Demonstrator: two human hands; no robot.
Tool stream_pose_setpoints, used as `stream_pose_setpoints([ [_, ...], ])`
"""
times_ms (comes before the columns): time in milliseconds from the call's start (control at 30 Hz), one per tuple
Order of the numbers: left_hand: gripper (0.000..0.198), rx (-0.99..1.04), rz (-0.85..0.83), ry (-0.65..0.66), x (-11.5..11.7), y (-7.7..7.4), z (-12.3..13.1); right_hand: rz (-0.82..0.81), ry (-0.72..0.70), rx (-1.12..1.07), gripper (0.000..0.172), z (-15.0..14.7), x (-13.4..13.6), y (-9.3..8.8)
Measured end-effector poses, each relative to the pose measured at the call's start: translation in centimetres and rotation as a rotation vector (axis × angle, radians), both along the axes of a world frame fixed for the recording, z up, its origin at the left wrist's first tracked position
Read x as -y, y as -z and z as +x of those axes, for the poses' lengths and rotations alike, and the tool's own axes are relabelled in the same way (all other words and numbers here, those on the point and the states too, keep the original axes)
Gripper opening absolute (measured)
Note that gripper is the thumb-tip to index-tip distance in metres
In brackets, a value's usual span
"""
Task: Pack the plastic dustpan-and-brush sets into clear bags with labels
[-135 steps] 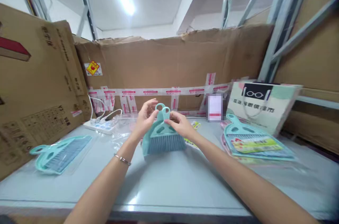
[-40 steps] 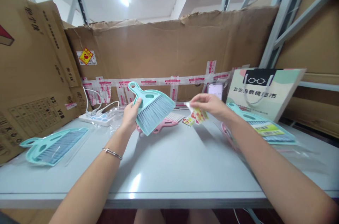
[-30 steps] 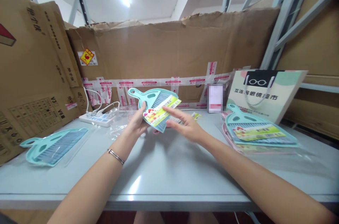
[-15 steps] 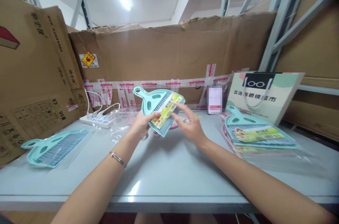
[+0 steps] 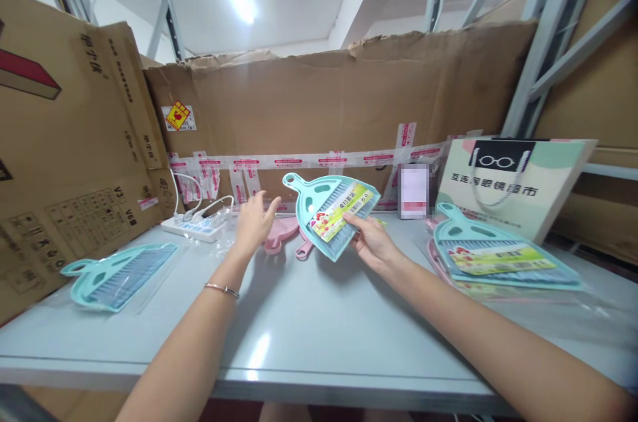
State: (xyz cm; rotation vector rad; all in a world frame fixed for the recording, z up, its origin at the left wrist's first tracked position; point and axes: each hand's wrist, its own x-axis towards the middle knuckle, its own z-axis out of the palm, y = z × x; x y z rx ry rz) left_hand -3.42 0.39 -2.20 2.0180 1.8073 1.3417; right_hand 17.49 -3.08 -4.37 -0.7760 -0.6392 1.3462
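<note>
Just right of frame centre, the right hand point(image 5: 371, 244) pinches the teal dustpan set point(image 5: 331, 212) by its lower edge; it looks light, stiff plastic, best gripped at rim or handle; the left hand point(image 5: 252, 224) hovers open, holding nothing.

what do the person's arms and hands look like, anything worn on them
Both forearms are bare, with no sleeves and no gloves in view. The left hand has a thin silver-coloured bangle around its wrist. The right hand and its wrist carry nothing visible: no ring, watch or band can be made out.

Glossy plastic dustpan point(image 5: 323, 212) (paper label point(image 5: 339, 212)), smooth table point(image 5: 309, 335)
</note>
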Motion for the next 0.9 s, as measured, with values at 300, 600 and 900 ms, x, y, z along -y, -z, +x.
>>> stream_pose_setpoints([
  [300,0.029,-0.531,-0.458,-0.067,-1.6,1.0,-2.9,-0.025,0.073,-0.042,0.013,0.9,-0.7,-0.1],
  [600,0.040,-0.509,-0.477,0.257,1.0,-2.7,-3.7,-0.021,0.082,-0.006,0.014,1.4,-0.8,-0.4],
  [900,0.023,-0.646,-0.452,-0.180,0.7,0.1,0.0,-0.063,0.021,0.103,0.013,1.2,-0.5,-0.5],
])
